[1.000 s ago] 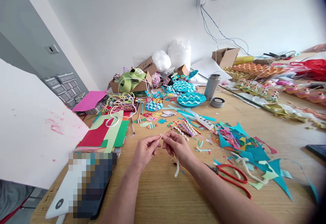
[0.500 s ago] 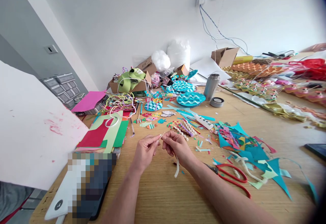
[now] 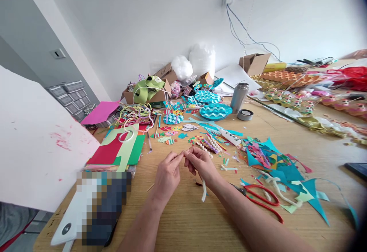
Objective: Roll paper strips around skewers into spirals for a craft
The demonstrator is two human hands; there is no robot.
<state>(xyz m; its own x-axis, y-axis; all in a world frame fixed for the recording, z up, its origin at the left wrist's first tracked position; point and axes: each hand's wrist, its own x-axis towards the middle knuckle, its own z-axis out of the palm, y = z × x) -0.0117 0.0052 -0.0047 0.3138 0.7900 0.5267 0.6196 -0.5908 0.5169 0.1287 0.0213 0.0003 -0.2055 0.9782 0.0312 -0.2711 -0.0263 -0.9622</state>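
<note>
A: Both hands are over the near middle of the wooden table [image 3: 183,221], and the fingertips come together!

B: Right hand [image 3: 201,165] first: thumb and forefinger narrow, nearly pinched, and a white strip [image 3: 203,191] hangs out below the palm. That strip looks held, though its upper part is hidden behind the hand.

A: And the left?

B: Left hand [image 3: 168,173], back towards us, forefinger stretched to the right hand's tips. What its fingers grip, if anything, I cannot tell; the hand itself blocks the view.

A: A thin stick [image 3: 150,187] shows just left of the left wrist! Held or lying?

B: Can't tell from here.

A: Just beyond the hands, twisted strands [image 3: 212,144] lie bundled, and farther left, paper fish [image 3: 171,142].

B: To the right, red-handled scissors [image 3: 263,204] near the right forearm, a heap of coloured scraps [image 3: 265,156] farther off, and a white glue bottle [image 3: 230,137] on its side.

A: Far side: the steel flask [image 3: 239,98] stands upright, its lid [image 3: 245,114] beside it!
</note>
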